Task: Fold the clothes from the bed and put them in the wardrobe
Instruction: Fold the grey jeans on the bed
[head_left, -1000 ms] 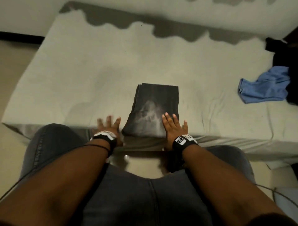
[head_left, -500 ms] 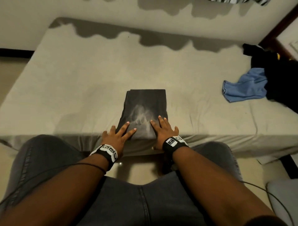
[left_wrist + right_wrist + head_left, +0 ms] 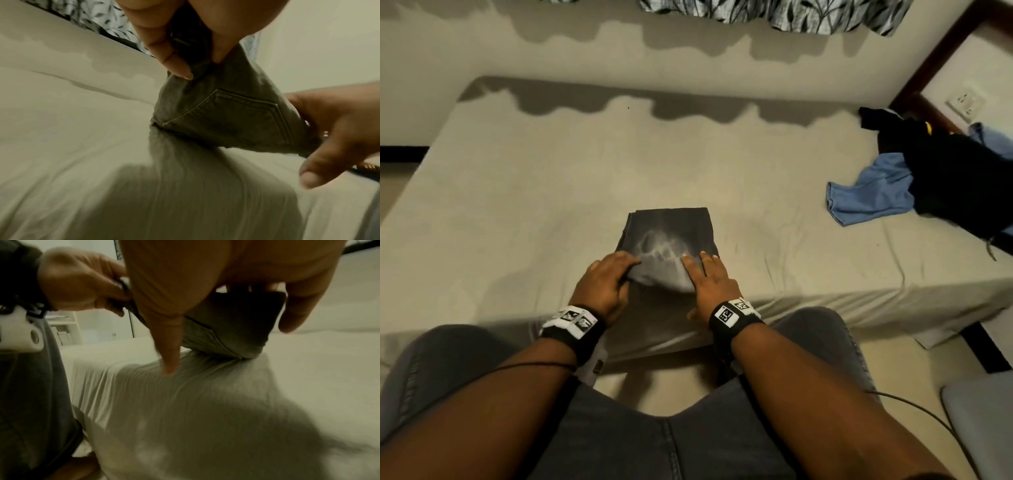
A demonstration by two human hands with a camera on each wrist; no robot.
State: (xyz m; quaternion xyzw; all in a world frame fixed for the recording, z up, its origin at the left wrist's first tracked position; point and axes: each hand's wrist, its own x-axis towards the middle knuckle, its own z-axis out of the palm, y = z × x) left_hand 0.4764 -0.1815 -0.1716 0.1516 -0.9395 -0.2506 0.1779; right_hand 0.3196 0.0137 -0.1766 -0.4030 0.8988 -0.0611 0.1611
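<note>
A person seated at the edge of a bed [image 3: 524, 192] lifts the near end of a folded pair of dark jeans [image 3: 669, 236], which lies at the centre of the head view, close to the mattress edge. The left hand [image 3: 602, 284] pinches the near left corner, thumb beneath and fingers curled over the top; the left wrist view shows that corner raised off the sheet, a back pocket [image 3: 232, 116] facing down. The right hand [image 3: 714, 284] takes the near right corner, its fingers laid long across the top of the cloth and its thumb reaching below. Judging by the matched hold at both corners, the bundle is being gathered so that its layers stay stacked when carried to the wardrobe, which appears in no view. At the right of the head view, a crumpled blue garment [image 3: 869, 195] and a heap of black clothes [image 3: 955, 178] wait unfolded, so much of the job seems left. A patterned curtain [image 3: 774, 12] hangs along the top edge.
</note>
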